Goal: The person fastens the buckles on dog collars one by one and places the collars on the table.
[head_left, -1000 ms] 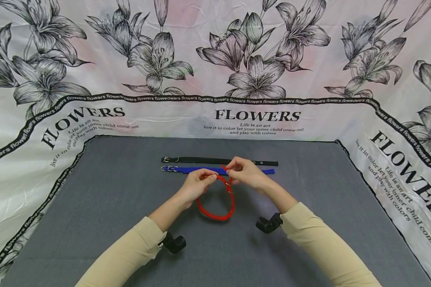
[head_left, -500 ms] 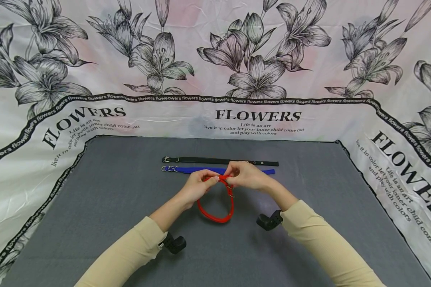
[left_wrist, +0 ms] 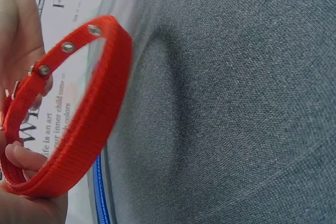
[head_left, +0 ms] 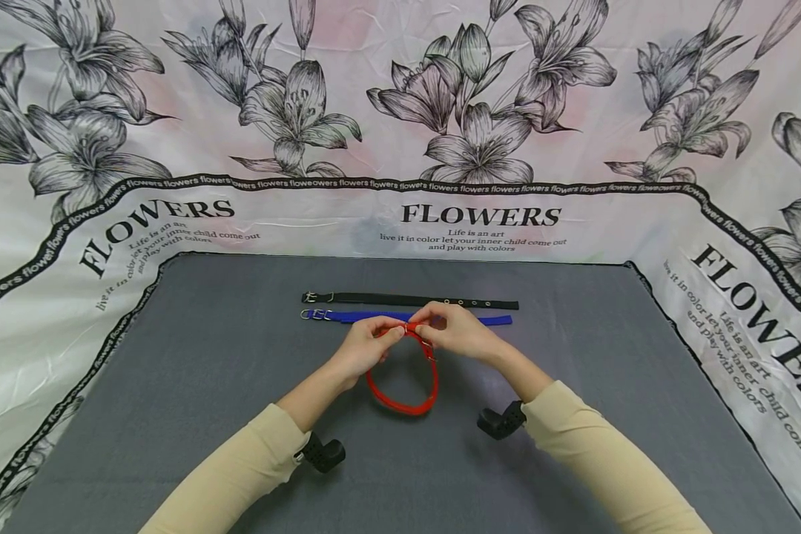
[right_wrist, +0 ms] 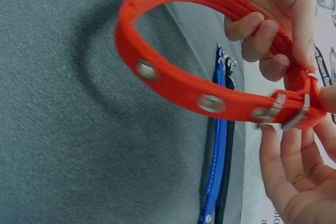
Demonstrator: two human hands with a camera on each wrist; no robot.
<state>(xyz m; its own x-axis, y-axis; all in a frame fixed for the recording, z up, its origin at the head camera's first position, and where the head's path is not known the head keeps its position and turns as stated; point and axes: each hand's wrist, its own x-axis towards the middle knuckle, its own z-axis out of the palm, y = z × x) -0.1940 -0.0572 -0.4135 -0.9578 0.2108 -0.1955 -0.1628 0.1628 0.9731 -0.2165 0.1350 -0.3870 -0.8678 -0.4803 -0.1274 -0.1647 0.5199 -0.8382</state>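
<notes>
A red collar [head_left: 400, 407] with metal eyelets and a buckle is held up in a loop between both hands. My left hand [head_left: 363, 346] pinches the band near its upper left, thumb and fingers on the strap. Close beside it, my right hand [head_left: 459, 331] pinches the strap's end part. In the right wrist view the strap passes through the metal buckle [right_wrist: 296, 109], with the right fingers just beside it and the left hand [right_wrist: 270, 19] gripping the band above. The left wrist view shows the eyelets [left_wrist: 68, 46] along the loop. Fingers partly hide the strap's tip.
Behind the hands, a blue collar [head_left: 347, 317] and a black collar [head_left: 387, 299] lie straight and parallel on the grey cloth [head_left: 240, 319]. A flower-printed white sheet [head_left: 347, 215] borders the cloth at the back and sides.
My right hand has come down and closer to the left hand, bringing the red strap's end from a raised position to the upper part of the loop. The left hand stays nearly in place.
</notes>
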